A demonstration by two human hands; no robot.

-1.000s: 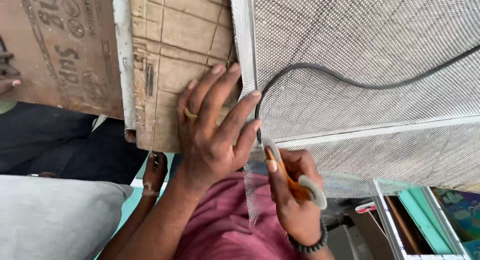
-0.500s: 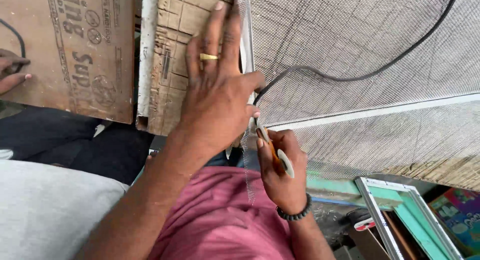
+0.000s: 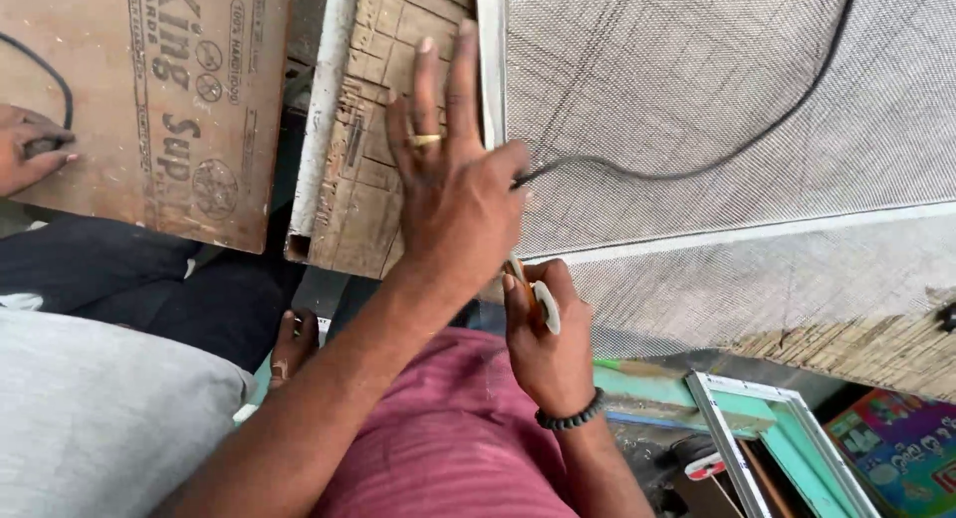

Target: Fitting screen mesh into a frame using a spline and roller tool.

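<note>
The left hand lay flat with its fingers spread and straight, gripping nothing; the fingertips pressed on the wooden board just beside the white frame of the mesh screen. A gold ring sat on one finger. The thumb side of that hand touched the frame, at the point where a black cord ran out across the mesh.

Just below the left hand, at the frame's lower corner, the right hand had its fingers curled tight around a tool with an orange and white handle. The tool's tip pointed up toward the frame corner and was hidden behind the left hand, so I cannot tell what it touched. A dark bead bracelet circled the right wrist.

Left of the wooden board lay a brown printed plywood sheet. At its far left edge another person's hand held the end of a second black cord. Below the frame, near the right wrist, a green frame rested, well apart from the mesh.
</note>
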